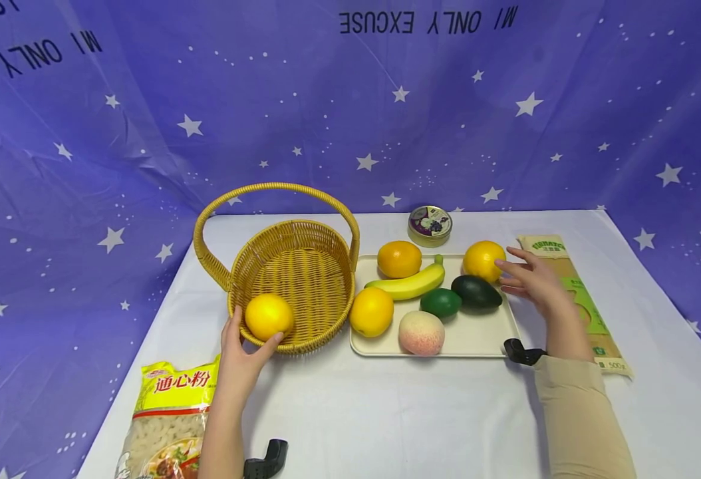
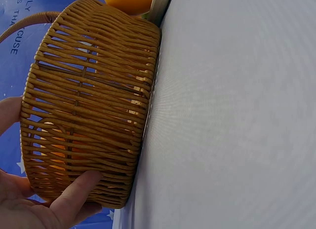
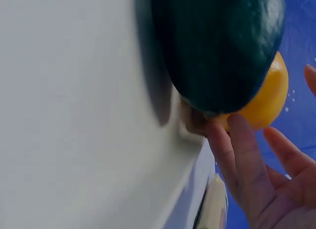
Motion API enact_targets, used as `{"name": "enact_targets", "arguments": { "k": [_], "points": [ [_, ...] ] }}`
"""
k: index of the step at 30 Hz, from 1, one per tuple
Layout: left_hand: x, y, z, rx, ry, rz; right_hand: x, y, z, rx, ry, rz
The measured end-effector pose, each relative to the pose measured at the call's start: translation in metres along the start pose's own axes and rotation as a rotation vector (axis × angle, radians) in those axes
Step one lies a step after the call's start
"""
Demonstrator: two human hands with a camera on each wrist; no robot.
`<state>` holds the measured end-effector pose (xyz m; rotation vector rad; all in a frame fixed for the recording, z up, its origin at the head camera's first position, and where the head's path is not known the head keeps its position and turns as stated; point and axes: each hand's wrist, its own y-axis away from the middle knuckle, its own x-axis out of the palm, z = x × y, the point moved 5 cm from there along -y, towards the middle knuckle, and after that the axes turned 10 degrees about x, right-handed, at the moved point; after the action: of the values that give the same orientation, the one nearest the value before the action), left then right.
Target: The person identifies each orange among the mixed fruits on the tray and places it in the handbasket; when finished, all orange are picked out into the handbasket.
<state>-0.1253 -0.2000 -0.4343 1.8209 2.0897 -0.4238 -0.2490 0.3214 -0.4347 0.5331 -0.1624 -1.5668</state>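
My left hand [image 1: 245, 359] holds the wicker basket [image 1: 302, 266] at its front left. In the left wrist view, fingertips press the outer wall of the basket [image 2: 89, 105], while another digit lies at its rim. An orange [image 1: 269, 317] sits inside, close to that hand. On the right, my right hand [image 1: 533, 279] reaches with spread, fairly straight fingers to the orange [image 1: 483, 261] at the tray's back right corner. In the right wrist view its fingertips are at the edge of the orange [image 3: 274, 95], partly hidden behind a dark avocado [image 3: 217, 46]; contact is hard to tell.
The cream tray [image 1: 494, 346] also bears two more oranges, a banana [image 1: 410, 285], a peach [image 1: 421, 332], a small green fruit [image 1: 441, 303] and the avocado. A round tin [image 1: 430, 225] stands behind. Pasta bags lie at left [image 1: 167, 419] and right [image 1: 584, 306].
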Motion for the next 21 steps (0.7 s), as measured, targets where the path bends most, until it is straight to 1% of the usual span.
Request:
{"name": "enact_targets", "arguments": {
  "k": [2,4,7,11,13,18,21],
  "points": [
    [0.000,0.000,0.001,0.000,0.000,-0.001,0.003,-0.003,0.000,0.006,-0.004,0.009],
    [0.000,0.000,0.001,0.000,0.002,-0.002,0.007,-0.005,0.001,0.004,0.019,0.028],
    [0.000,0.000,0.002,0.001,0.008,-0.002,0.013,-0.010,0.003,0.010,0.049,0.024],
    [0.000,0.000,0.002,0.004,0.005,-0.003,0.019,-0.017,0.004,0.019,0.105,-0.008],
    [0.000,0.001,0.001,0.005,0.005,-0.002,0.021,-0.020,0.005,0.027,0.114,-0.021],
    [0.000,0.001,0.001,0.005,0.011,0.000,0.024,-0.024,0.005,0.038,0.104,-0.039],
    [0.000,0.000,0.001,0.005,0.010,0.001,0.024,-0.023,0.005,0.038,0.092,-0.048]
  ]
}}
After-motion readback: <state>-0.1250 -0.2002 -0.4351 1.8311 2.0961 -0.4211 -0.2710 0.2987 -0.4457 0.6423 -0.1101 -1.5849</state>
